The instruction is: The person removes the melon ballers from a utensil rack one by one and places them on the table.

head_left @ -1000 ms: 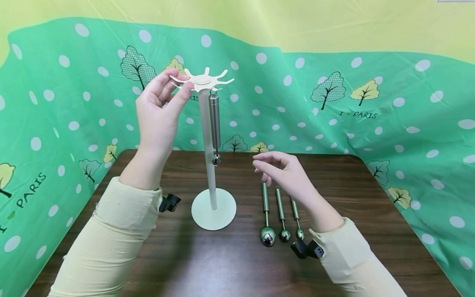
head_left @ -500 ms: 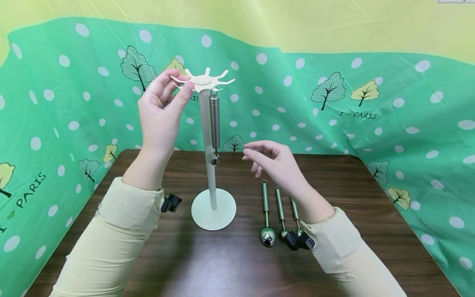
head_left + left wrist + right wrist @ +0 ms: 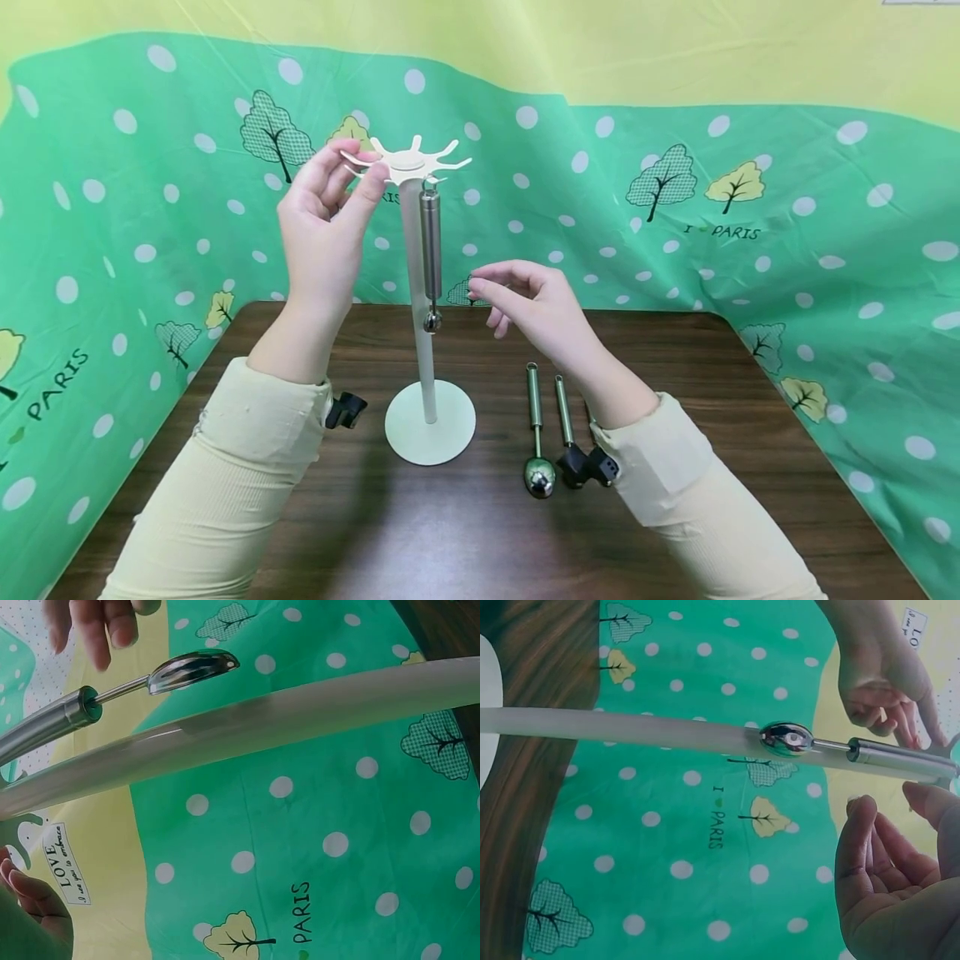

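In the head view my left hand (image 3: 322, 229) pinches one arm of the white star-shaped top (image 3: 407, 163) of a utensil stand (image 3: 424, 358). From another arm hangs a metal melon baller (image 3: 431, 246), handle up and scoop down, beside the pole. My right hand (image 3: 536, 312) hovers to its right with fingers loosely bent, holding nothing. In the right wrist view the right hand's fingers (image 3: 862, 825) are apart from the melon baller's handle (image 3: 892, 755). The left wrist view shows the scoop's shiny bowl (image 3: 191, 671) below the right hand's fingertips (image 3: 94, 634).
On the dark wooden table (image 3: 480, 542) lie a larger scoop (image 3: 536, 408) and a smaller one (image 3: 565, 412). Another is mostly hidden behind my right wrist's camera (image 3: 587, 467). The stand's round base (image 3: 430, 446) rests left of them. A patterned green cloth (image 3: 585, 217) hangs behind.
My right hand has moved left and up from above the lying scoops toward the stand. The left hand keeps its pinch on the stand's top; the hanging melon baller stays almost still.
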Motion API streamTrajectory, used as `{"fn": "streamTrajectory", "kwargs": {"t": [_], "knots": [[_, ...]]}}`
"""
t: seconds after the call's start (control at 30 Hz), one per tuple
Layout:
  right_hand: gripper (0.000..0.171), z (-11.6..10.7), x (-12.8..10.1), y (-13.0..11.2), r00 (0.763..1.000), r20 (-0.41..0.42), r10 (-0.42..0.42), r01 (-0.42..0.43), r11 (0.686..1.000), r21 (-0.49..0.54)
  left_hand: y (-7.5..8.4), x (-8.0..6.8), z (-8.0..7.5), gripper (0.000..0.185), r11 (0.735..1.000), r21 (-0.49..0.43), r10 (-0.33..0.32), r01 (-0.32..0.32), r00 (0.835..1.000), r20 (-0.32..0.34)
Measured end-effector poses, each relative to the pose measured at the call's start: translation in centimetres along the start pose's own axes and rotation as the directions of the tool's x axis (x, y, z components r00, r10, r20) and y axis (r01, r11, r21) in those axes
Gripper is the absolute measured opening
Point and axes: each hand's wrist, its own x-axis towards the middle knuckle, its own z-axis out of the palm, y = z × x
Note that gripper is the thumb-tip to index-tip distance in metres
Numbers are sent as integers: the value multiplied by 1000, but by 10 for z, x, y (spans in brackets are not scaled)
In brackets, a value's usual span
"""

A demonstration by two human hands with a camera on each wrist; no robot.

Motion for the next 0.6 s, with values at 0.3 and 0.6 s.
{"fn": "streamTrajectory", "kwargs": {"t": [0.3,0.6], "knots": [[29,12,8,-10,1000,8,-2,2,999,-51,1,0,-1,22,1000,10,-8,8,1000,8],[33,23,14,-18,999,25,-35,36,999,-36,2,-1,-2,21,1000,19,-4,3,1000,15]]}}
